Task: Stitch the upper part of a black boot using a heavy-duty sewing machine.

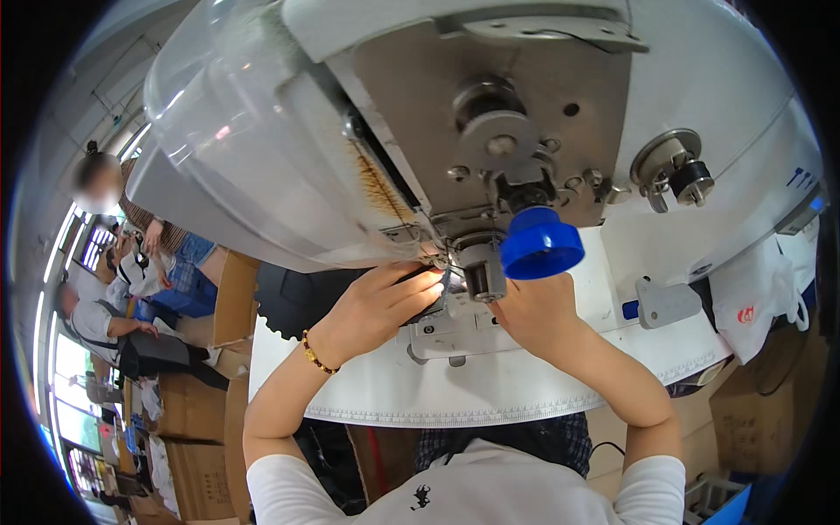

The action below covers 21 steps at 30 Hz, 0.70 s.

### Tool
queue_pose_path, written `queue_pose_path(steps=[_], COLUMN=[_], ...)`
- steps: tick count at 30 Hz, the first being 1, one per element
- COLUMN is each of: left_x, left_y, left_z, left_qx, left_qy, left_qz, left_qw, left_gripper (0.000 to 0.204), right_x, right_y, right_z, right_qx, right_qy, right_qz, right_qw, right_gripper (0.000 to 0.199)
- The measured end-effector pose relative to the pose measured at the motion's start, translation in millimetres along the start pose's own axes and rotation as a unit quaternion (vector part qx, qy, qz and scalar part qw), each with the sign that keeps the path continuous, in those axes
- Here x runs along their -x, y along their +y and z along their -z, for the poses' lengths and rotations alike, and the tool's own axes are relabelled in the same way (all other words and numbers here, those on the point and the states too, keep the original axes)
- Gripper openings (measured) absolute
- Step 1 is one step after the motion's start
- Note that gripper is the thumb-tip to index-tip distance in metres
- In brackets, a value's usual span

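Cloth (297, 296) lies under the left hand (374, 308), maybe to stay flat. I can't tell if this or the right hand (541, 317) grips.

Machine plate (420, 122): smooth, dull metal
Clear cover (236, 149): glossy plastic
Knob (547, 249): glossy plastic
Dark piece (302, 297): matt, cloth-like
Boxes (194, 407): matt cardboard

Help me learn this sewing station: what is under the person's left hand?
Black material with a scalloped edge shows beneath the left hand, over the white table. The part right under the hand is covered, as is anything below the material.
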State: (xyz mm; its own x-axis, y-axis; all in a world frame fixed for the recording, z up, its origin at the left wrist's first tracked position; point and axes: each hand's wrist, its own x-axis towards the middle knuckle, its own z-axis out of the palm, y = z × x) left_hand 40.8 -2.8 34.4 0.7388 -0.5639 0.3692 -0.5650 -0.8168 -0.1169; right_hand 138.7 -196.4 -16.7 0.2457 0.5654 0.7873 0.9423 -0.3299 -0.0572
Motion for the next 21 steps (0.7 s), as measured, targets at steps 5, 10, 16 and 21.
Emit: queue_pose_path(steps=[5,10,16,21], left_x=[2.5,-7.6,4.5,3.1], left_y=[3.2,7.8,20.4,22.8], left_z=[0.9,7.2,-6.4,-25.2], left_qx=[-0.018,-0.067,-0.066,-0.071], left_qy=[0.006,-0.028,0.010,0.066], left_qz=[-0.008,-0.021,0.036,0.042], left_qw=[1.000,0.997,0.997,0.994], left_gripper=[0.032,0.028,0.029,0.028], right_x=[-6.5,-12.0,1.8,21.5], right_y=[-6.8,1.5,-6.6,-27.2], right_z=[-6.7,-3.4,25.7,-16.9], right_qx=[-0.007,0.010,-0.144,-0.568], right_qy=[0.019,-0.036,-0.015,-0.117], right_qz=[0.002,0.017,-0.136,-0.383], right_qw=[1.000,0.999,0.980,0.718], right_gripper=[0.018,0.020,0.036,0.027])
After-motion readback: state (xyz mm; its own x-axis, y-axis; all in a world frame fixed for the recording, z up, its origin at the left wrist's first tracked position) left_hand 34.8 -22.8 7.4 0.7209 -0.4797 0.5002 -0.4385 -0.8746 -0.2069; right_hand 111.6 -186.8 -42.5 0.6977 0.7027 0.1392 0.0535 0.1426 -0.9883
